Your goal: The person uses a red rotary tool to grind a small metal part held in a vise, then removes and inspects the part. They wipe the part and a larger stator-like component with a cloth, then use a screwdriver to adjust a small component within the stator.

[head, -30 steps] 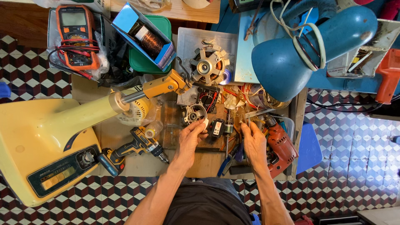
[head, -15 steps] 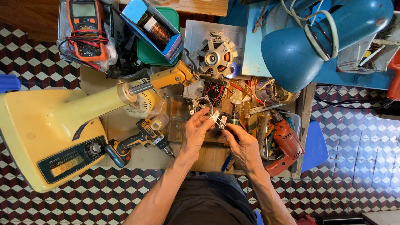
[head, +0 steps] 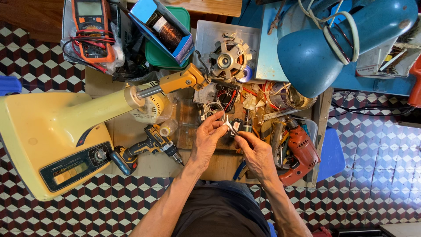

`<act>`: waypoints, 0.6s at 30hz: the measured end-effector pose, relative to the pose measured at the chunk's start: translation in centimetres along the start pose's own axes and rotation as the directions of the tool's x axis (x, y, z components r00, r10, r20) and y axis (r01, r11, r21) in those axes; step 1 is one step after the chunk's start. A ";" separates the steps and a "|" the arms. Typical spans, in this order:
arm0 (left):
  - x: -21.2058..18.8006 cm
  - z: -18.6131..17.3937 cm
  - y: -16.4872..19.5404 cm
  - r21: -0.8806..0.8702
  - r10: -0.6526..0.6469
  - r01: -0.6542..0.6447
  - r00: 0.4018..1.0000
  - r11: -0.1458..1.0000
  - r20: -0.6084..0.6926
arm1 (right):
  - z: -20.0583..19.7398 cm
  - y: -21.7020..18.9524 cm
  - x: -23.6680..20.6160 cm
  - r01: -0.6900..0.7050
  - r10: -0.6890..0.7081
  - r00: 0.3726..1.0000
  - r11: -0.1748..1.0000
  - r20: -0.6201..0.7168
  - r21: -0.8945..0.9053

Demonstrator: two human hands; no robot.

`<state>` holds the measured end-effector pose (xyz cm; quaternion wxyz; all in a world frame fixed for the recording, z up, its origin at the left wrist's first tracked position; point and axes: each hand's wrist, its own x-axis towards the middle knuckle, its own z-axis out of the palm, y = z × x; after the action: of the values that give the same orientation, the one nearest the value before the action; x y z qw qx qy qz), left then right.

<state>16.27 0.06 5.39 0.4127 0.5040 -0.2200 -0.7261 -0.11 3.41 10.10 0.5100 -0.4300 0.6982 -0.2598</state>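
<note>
cluttered workbench (head: pixel 219 164), small part (head: pixel 231 127) between both hands

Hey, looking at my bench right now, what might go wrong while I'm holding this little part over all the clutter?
1. The small part is pinched between the left hand and right hand above a heap of loose pieces; if dropped, it would probably be hard to find.
2. The red drill lies at the table edge by your right forearm; a nudge might knock it off.
3. The blue lamp hangs close above the work and could be bumped.
</note>
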 end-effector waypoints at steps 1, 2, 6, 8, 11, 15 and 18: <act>0.0 0.0 0.1 0.012 -0.008 0.008 1.000 1.000 -0.007 | 0.0 0.0 0.0 -0.001 0.001 1.000 1.000 0.002 -0.005; 0.0 0.0 0.1 0.025 -0.016 0.016 1.000 1.000 -0.013 | 0.0 0.0 0.0 -0.003 0.003 1.000 1.000 0.003 -0.011; 0.1 0.3 0.0 0.012 -0.037 0.037 0.999 0.999 -0.027 | 0.3 0.0 -0.1 -0.026 0.025 0.999 0.999 -0.030 -0.024; 0.2 0.4 0.0 -0.024 -0.045 0.044 0.999 0.999 -0.023 | 0.4 0.1 -0.2 -0.035 0.034 0.998 0.999 -0.050 -0.013; 0.1 0.3 -0.1 -0.036 -0.052 0.051 0.999 0.998 -0.012 | 0.3 0.5 0.2 -0.064 0.065 0.998 0.994 -0.007 0.093; 0.0 -0.3 -0.1 -0.054 -0.009 0.007 0.999 0.999 -0.042 | -0.6 0.9 0.9 -0.242 0.213 0.970 0.892 0.119 0.382; 0.0 -0.9 -0.1 0.096 0.124 -0.127 0.992 0.987 0.029 | -1.0 0.9 1.0 -0.307 0.265 0.951 0.867 0.158 0.393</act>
<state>17.03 0.23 5.01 0.4300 0.5005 -0.2912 -0.6927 -1.48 2.94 9.21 0.6560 -0.2166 0.6572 -0.3014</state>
